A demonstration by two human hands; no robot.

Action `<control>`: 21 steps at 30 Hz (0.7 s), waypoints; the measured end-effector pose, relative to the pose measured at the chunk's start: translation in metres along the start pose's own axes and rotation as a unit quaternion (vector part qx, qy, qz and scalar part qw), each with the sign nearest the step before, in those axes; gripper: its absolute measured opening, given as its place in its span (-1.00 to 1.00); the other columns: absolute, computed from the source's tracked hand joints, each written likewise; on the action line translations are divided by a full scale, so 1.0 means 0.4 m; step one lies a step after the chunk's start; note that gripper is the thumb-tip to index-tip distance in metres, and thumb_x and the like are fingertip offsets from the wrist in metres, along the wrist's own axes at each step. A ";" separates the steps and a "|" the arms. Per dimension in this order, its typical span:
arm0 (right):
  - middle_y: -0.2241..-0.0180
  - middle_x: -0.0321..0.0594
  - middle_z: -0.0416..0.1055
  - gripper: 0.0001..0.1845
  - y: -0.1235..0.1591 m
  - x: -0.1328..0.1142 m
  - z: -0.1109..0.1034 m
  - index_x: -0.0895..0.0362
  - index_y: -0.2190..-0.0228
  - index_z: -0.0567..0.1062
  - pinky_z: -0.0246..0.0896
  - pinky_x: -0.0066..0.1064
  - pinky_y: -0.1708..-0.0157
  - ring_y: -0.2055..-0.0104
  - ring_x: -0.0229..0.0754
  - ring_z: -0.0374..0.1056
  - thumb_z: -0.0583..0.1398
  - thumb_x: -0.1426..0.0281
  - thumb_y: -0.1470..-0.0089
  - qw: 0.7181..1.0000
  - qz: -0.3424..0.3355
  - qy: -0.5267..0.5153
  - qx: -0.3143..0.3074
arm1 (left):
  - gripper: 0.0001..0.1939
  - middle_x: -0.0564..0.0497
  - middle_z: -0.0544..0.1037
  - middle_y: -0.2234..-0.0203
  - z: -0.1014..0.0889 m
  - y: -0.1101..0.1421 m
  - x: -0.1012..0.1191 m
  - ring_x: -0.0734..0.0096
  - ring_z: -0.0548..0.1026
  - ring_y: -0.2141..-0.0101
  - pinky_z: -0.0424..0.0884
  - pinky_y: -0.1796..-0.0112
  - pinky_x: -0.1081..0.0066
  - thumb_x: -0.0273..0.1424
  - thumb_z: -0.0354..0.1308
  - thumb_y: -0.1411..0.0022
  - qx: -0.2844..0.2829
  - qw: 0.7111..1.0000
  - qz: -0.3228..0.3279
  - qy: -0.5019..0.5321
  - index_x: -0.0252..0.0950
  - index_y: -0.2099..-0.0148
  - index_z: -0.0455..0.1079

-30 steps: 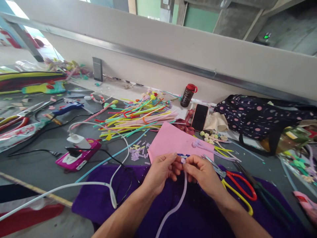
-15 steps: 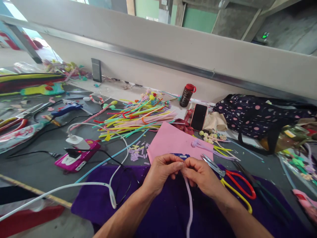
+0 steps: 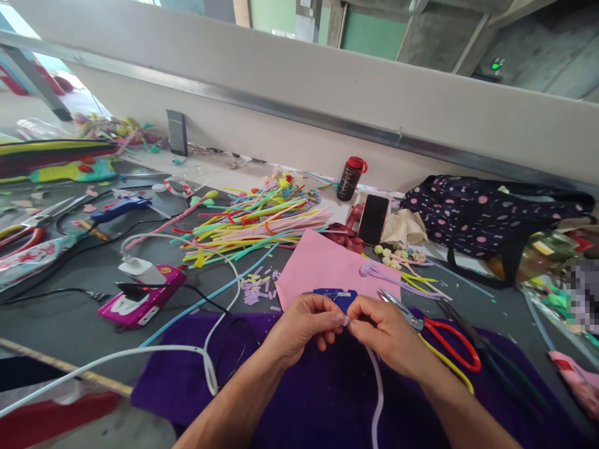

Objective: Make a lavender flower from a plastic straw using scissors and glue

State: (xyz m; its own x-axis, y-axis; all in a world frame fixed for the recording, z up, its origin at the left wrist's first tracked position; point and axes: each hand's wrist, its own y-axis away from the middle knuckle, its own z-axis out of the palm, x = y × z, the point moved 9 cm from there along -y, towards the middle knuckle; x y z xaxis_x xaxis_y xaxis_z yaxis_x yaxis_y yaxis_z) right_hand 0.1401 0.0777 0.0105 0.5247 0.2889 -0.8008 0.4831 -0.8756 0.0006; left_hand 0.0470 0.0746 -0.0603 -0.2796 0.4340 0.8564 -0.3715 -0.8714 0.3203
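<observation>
Both hands meet over a dark purple cloth (image 3: 206, 349). My left hand (image 3: 306, 327) pinches a small lilac piece at the top of a lilac pipe cleaner (image 3: 377, 399). My right hand (image 3: 381, 324) pinches the same end from the other side, and the stem hangs below it in a curve. How the end is shaped is mostly hidden by my fingertips. Just beyond the fingers a blue tool (image 3: 344, 297), its kind unclear, lies on a pink sheet (image 3: 318, 265). Scissors (image 3: 440, 337) with red and yellow handles lie beside my right hand.
Short lilac and yellow snippets (image 3: 257, 287) lie left of the sheet, below a heap of coloured pipe cleaners (image 3: 262, 224). A magenta power strip (image 3: 143, 296) with cables stands at left. Behind are a phone (image 3: 373, 219), a bottle (image 3: 350, 179) and a patterned bag (image 3: 486, 212).
My fingers have shifted around the lilac end, and the hanging stem has swung to the right. More of the blue tool shows beyond my hands. The view has moved slightly.
</observation>
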 end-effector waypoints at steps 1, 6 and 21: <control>0.58 -0.42 0.29 -0.85 0.002 -0.006 0.000 0.13 0.53 0.39 0.01 -0.53 0.51 0.51 -0.34 0.18 0.09 0.52 -0.01 1.000 -0.005 0.021 0.000 | -0.80 0.06 0.46 0.65 0.000 0.000 -0.003 0.64 0.33 0.69 0.17 0.72 0.66 -0.33 0.30 0.08 -0.006 1.000 -0.008 -0.010 -0.37 0.49 0.40; 0.57 -0.41 0.33 -0.83 0.010 -0.014 0.009 0.11 0.52 0.40 0.00 -0.52 0.49 0.51 -0.34 0.23 0.08 0.54 -0.02 0.994 -0.020 0.109 -0.014 | -0.81 0.09 0.45 0.70 0.005 0.003 -0.012 0.65 0.31 0.73 0.20 0.72 0.65 -0.34 0.30 0.08 -0.034 0.995 -0.035 -0.087 -0.36 0.52 0.40; 0.51 -0.35 0.39 -0.91 0.009 -0.027 -0.026 0.10 0.43 0.46 0.13 -0.51 0.46 0.48 -0.31 0.29 0.15 0.48 -0.06 0.995 -0.070 0.042 0.052 | -0.75 0.08 0.43 0.70 0.016 -0.001 -0.016 0.65 0.29 0.73 0.18 0.72 0.64 -0.30 0.32 0.10 -0.041 0.999 -0.029 0.005 -0.37 0.52 0.37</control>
State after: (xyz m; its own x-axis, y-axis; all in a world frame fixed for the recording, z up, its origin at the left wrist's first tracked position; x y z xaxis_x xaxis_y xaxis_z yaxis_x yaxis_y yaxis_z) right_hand 0.1437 0.0755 0.0253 0.5161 0.4393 -0.7353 0.4837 -0.8580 -0.1731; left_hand 0.0547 0.0707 -0.0634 -0.2645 0.4852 0.8334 -0.4583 -0.8236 0.3341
